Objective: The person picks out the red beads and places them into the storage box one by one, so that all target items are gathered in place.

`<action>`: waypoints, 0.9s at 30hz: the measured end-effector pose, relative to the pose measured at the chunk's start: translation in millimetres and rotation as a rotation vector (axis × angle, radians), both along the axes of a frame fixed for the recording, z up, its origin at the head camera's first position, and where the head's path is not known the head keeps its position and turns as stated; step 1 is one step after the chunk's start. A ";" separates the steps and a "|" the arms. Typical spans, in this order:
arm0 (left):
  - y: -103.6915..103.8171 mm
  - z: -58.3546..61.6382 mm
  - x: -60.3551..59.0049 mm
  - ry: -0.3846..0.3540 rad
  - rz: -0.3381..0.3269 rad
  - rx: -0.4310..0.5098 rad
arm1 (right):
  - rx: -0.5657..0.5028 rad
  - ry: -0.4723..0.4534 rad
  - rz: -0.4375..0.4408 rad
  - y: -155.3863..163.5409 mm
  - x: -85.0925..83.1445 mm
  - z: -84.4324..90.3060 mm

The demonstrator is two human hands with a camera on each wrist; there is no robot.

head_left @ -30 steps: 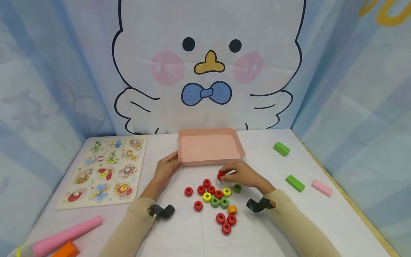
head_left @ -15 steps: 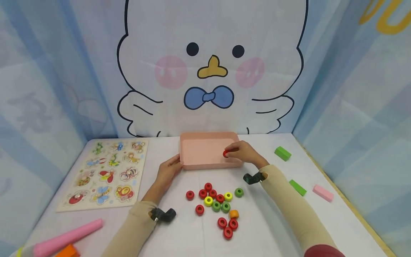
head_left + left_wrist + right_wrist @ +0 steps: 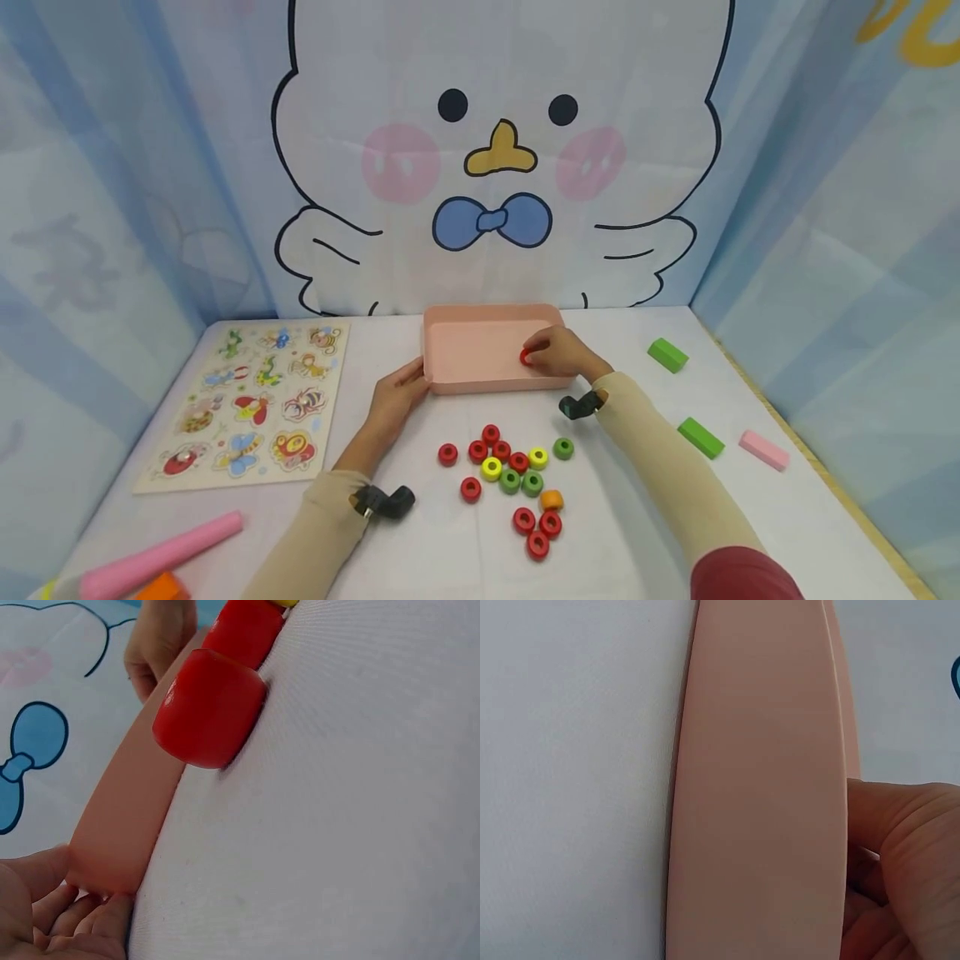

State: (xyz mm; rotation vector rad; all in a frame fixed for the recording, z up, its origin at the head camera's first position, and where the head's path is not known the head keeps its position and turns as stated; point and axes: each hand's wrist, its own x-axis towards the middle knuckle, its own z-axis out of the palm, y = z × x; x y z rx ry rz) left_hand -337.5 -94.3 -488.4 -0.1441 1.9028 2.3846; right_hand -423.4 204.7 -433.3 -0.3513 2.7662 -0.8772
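Observation:
A shallow pink tray [image 3: 465,387] lies at the back middle of the white table. My left hand [image 3: 395,402] holds its front left corner; in the left wrist view the thumb is at the wall [image 3: 109,825] and the fingers curl low against it. My right hand [image 3: 561,352] reaches over the front right rim and pinches a red ring bead [image 3: 524,357] low inside the tray. In the right wrist view, the tray wall hides the bead and the fingertips. Several red beads [image 3: 470,489], two yellow beads [image 3: 491,468], green beads [image 3: 563,448] and an orange bead [image 3: 551,500] lie in front.
An insect puzzle board [image 3: 247,408] lies on the left. Near the front left are a pink tapered stick [image 3: 165,554] and an orange block [image 3: 163,587]. Green blocks [image 3: 667,355] and a pink block [image 3: 764,450] lie on the right. A printed curtain [image 3: 495,267] stands behind.
My right hand has carried the red bead from the table forward over the rim and down into the tray. My left hand stays at the tray's corner.

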 end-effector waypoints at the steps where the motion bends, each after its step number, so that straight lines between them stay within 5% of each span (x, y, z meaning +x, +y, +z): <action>1: 0.4 -0.4 0.0 -0.005 0.003 -0.005 | -0.002 -0.004 0.000 0.5 0.2 -1.5; 7: 1.1 -2.5 -0.3 -0.008 -0.014 -0.017 | 0.000 -0.005 -0.009 7.4 0.9 -6.8; 12: -1.7 0.2 -0.1 0.024 -0.017 -0.030 | -0.064 0.082 -0.035 10.1 12.3 5.2; 20: -5.0 1.0 0.3 0.028 -0.019 -0.040 | -0.208 0.138 0.003 7.4 59.0 27.6; 27: -3.7 2.3 -0.3 0.038 -0.031 -0.052 | -0.225 0.136 0.085 11.6 112.7 20.4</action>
